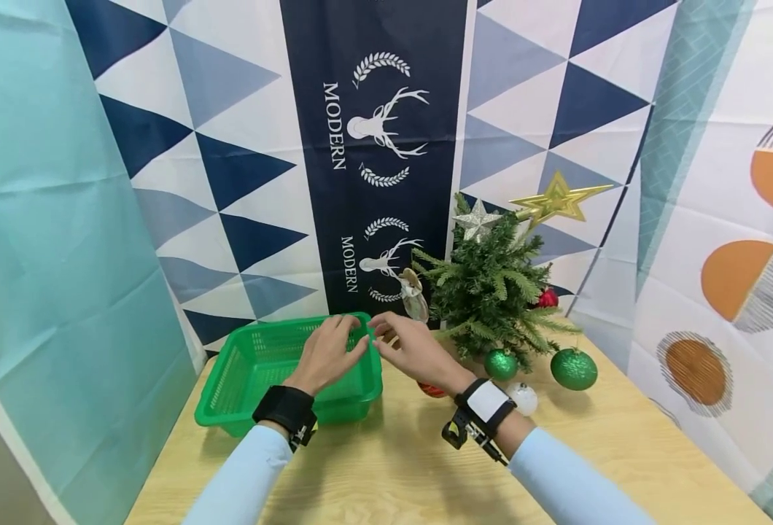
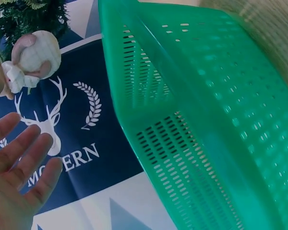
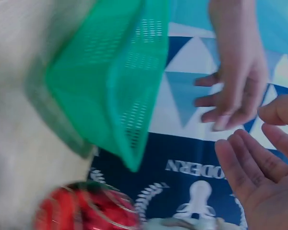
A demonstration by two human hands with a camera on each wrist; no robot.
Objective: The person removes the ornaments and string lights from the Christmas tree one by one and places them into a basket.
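Note:
My left hand hovers over the right side of a green plastic basket, its fingers relaxed and bent, with nothing in them. Just right of the basket, my right hand is held up with loosely bent fingers and also holds nothing. The fingertips of both hands point toward each other; a small gap between the left hand and the right hand shows in the right wrist view. A red bauble with gold lines lies partly hidden under my right wrist.
A small artificial Christmas tree stands at the back right with a gold star, a silver star and green glitter baubles. A white bauble and a pale figure-like ornament are near it. Patterned cloth hangs behind the wooden table.

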